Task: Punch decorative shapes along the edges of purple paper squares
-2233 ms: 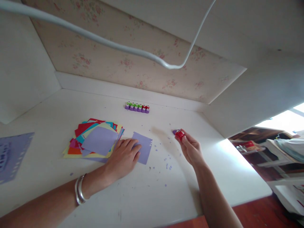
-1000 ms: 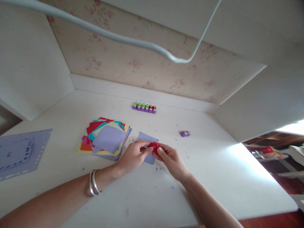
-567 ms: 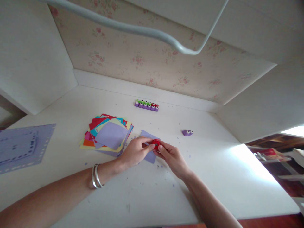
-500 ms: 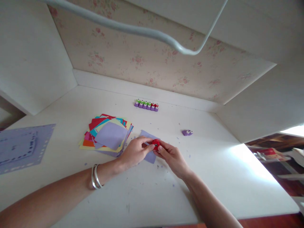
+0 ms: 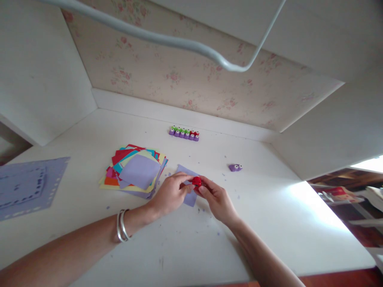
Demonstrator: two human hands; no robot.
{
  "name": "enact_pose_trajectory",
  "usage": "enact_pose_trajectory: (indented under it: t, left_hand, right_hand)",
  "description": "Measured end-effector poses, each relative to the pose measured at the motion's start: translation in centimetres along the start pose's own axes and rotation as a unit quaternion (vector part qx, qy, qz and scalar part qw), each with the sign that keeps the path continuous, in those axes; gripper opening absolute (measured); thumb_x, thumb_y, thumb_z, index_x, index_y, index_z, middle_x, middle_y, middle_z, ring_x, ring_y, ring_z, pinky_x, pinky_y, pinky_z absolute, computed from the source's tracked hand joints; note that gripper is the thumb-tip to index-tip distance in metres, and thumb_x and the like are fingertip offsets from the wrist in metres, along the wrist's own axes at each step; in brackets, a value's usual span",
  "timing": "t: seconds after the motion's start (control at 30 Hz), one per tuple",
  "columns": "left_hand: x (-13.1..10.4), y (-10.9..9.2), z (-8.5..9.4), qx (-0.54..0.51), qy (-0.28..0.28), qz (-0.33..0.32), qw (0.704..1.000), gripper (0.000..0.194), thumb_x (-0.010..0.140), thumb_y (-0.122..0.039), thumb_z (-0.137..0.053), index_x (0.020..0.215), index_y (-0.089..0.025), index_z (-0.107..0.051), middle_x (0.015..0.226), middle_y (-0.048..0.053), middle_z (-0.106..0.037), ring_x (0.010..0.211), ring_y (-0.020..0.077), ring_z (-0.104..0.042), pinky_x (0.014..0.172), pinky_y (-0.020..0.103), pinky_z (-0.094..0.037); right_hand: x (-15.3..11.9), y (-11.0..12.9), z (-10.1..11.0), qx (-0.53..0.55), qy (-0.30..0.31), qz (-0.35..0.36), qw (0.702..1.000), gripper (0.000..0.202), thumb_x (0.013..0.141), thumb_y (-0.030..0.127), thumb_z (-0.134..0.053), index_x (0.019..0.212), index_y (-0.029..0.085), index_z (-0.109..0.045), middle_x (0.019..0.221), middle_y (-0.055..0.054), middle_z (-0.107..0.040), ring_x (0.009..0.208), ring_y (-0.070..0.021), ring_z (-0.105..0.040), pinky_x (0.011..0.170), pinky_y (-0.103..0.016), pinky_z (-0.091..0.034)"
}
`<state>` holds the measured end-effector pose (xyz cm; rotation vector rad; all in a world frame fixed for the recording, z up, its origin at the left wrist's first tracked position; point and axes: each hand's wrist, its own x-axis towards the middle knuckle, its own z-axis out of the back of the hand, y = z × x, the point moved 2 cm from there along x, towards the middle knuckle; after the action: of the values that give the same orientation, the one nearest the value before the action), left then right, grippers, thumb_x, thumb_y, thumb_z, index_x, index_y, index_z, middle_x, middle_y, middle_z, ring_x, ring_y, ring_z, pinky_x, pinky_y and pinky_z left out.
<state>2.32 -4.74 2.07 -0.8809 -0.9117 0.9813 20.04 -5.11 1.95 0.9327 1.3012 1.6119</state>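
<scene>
Between my two hands is a small red craft punch (image 5: 196, 182), held above the table. My left hand (image 5: 171, 192) grips it from the left with thumb and fingers. From the right, my right hand (image 5: 218, 198) pinches the same punch. Below them lies a purple paper sheet (image 5: 190, 199), partly hidden by my hands. To the left is a fanned pile of coloured paper (image 5: 140, 170) with a purple sheet on top.
A row of green, red and purple punches (image 5: 183, 133) stands near the back wall. Purple punches (image 5: 235, 167) sit to the right. Purple sheets with punched edges (image 5: 54, 191) lie far left. Tiny paper bits dot the white table (image 5: 179, 255). A white bar (image 5: 179, 42) crosses overhead.
The red punch has turned slightly between my fingers, showing a different side. Both hands stay in nearly the same place.
</scene>
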Motion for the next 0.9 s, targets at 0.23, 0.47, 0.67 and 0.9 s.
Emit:
enact_pose_trajectory:
  t: [0.23,0.47,0.67,0.9]
  left_hand:
    - [0.3,-0.5,0.0,-0.054,0.044,-0.020,0.997,0.030,0.088,-0.035,-0.063,0.115,-0.021,-0.065,0.113,0.005,-0.066,0.101,0.0182,-0.062,0.083,0.027,-0.052]
    - [-0.2,-0.5,0.2,0.102,-0.020,-0.085,0.991,0.024,0.089,-0.037,-0.063,0.106,-0.020,-0.065,0.102,0.003,-0.066,0.097,0.0176,-0.060,0.088,0.031,-0.047]
    - [-0.7,-0.9,0.4,0.227,0.009,-0.196,0.954,0.027,0.096,-0.034,-0.052,0.114,-0.015,-0.060,0.112,0.008,-0.063,0.106,0.0210,-0.055,0.097,0.037,-0.042]
    - [-0.7,-1.2,-0.3,0.285,0.068,-0.215,0.932,0.028,0.096,-0.039,-0.050,0.108,-0.017,-0.063,0.109,0.006,-0.064,0.105,0.0235,-0.054,0.094,0.040,-0.042]
  right_hand:
    - [-0.2,-0.3,0.5,-0.146,-0.095,0.118,0.978,0.031,0.092,0.027,-0.057,0.123,0.025,-0.055,0.115,-0.009,-0.065,0.098,-0.0198,-0.067,0.081,-0.035,-0.059]
    - [-0.3,0.0,0.1,-0.080,-0.048,0.127,0.988,0.028,0.089,0.025,-0.061,0.117,0.026,-0.060,0.116,-0.008,-0.062,0.104,-0.0200,-0.064,0.090,-0.039,-0.057]
    - [-0.2,0.6,1.0,0.058,0.041,-0.040,0.997,0.033,0.088,0.034,-0.064,0.119,0.025,-0.064,0.116,-0.006,-0.069,0.107,-0.0213,-0.065,0.096,-0.042,-0.052]
    - [-0.2,1.6,2.6,-0.032,0.101,-0.082,0.991,0.025,0.083,0.037,-0.068,0.103,0.023,-0.074,0.105,-0.005,-0.073,0.096,-0.0206,-0.067,0.088,-0.035,-0.054]
